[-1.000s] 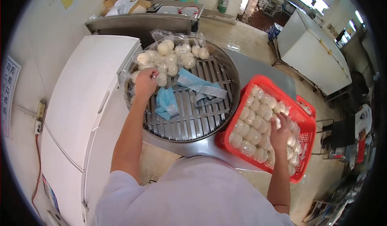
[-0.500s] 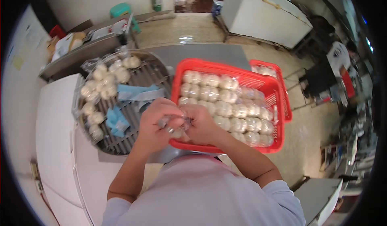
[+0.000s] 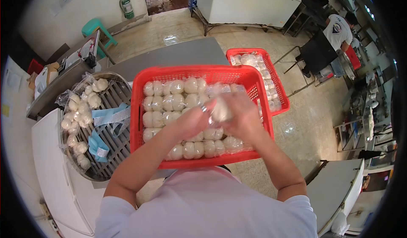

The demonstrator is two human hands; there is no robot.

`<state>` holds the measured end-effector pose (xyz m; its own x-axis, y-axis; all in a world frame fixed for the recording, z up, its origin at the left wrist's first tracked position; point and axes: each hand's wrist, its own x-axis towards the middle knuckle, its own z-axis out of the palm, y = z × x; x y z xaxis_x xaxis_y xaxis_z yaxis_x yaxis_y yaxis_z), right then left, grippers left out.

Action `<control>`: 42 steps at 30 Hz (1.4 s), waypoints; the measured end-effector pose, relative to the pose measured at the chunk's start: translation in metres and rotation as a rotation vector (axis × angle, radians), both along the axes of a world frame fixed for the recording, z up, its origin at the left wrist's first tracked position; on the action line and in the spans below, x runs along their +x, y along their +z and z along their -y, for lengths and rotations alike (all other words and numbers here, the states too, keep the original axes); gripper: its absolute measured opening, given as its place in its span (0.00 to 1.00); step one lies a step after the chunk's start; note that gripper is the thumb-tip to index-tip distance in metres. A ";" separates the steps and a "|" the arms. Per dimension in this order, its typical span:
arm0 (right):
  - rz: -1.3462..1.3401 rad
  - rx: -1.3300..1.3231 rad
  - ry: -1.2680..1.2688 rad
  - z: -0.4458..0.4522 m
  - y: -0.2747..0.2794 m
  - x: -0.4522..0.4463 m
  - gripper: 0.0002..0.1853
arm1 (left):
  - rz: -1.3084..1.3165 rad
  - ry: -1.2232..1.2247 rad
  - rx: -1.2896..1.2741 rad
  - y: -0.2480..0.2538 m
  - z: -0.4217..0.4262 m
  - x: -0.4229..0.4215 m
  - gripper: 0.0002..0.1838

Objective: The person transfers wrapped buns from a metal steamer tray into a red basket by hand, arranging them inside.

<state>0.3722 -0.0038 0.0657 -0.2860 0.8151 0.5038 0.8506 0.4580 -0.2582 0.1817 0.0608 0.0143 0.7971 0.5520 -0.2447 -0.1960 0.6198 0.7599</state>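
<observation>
A red plastic basket (image 3: 137, 110) holds rows of round white buns (image 3: 171, 102) in clear plastic wrap. Over its right half, my left hand (image 3: 193, 121) and my right hand (image 3: 239, 113) meet around a wrapped white bun (image 3: 221, 110), both blurred by motion. The fingers of both are closed on it. To the left lies a round slatted metal tray (image 3: 111, 157), with more bagged buns (image 3: 80, 110) along its left side and blue strips (image 3: 98, 147) with silvery bands on its slats.
Another red basket (image 3: 283, 98) of wrapped pieces stands lower, beyond the right side. A grey metal table (image 3: 178, 57) lies behind the near basket. A white cabinet (image 3: 59, 153) is at left. At the far right a person (image 3: 339, 32) sits near a dark chair (image 3: 318, 55).
The view has turned right. My hands, apart one second ago over the tray and the basket, came together and have moved from the basket's left edge to above its right half, holding a wrapped bun.
</observation>
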 end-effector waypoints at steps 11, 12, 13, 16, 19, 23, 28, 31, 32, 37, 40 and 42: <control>-0.508 -0.480 -0.307 -0.082 0.018 0.095 0.33 | -0.982 -0.368 1.318 -0.028 0.002 0.128 0.41; -0.468 -0.537 -0.297 -0.097 -0.003 0.097 0.31 | -0.977 -0.371 1.313 -0.031 0.008 0.126 0.42; -0.462 -0.652 -0.233 -0.112 -0.030 0.096 0.32 | -0.971 -0.367 1.309 -0.034 0.012 0.124 0.44; -0.371 -0.954 -0.099 -0.138 -0.069 0.073 0.33 | -0.992 -0.235 1.472 -0.051 0.031 0.120 0.48; -0.295 -1.136 -0.127 -0.129 -0.093 0.048 0.35 | -0.986 -0.160 1.549 -0.059 0.048 0.113 0.50; -0.506 -1.106 -0.191 -0.127 -0.120 0.034 0.36 | -0.939 -0.103 1.601 -0.057 0.061 0.098 0.49; -0.434 -0.981 -0.300 -0.130 -0.149 0.018 0.39 | -0.855 -0.234 1.543 -0.052 0.056 0.084 0.46; -0.209 -0.924 -0.395 -0.132 -0.140 0.014 0.42 | -0.793 -0.188 1.550 -0.060 0.054 0.069 0.45; -0.243 -0.938 -0.409 -0.134 -0.137 0.011 0.42 | -0.767 -0.144 1.558 -0.065 0.055 0.064 0.45; 0.065 -0.812 -0.398 -0.130 -0.133 -0.006 0.36 | -0.723 -0.239 1.469 -0.048 0.058 0.026 0.43; 0.405 -0.598 -0.243 -0.126 -0.157 -0.009 0.30 | -0.684 -0.289 1.436 -0.019 0.057 -0.014 0.40; 0.428 -0.592 -0.203 -0.116 -0.153 -0.030 0.28 | -0.593 -0.034 1.429 -0.004 0.062 -0.056 0.34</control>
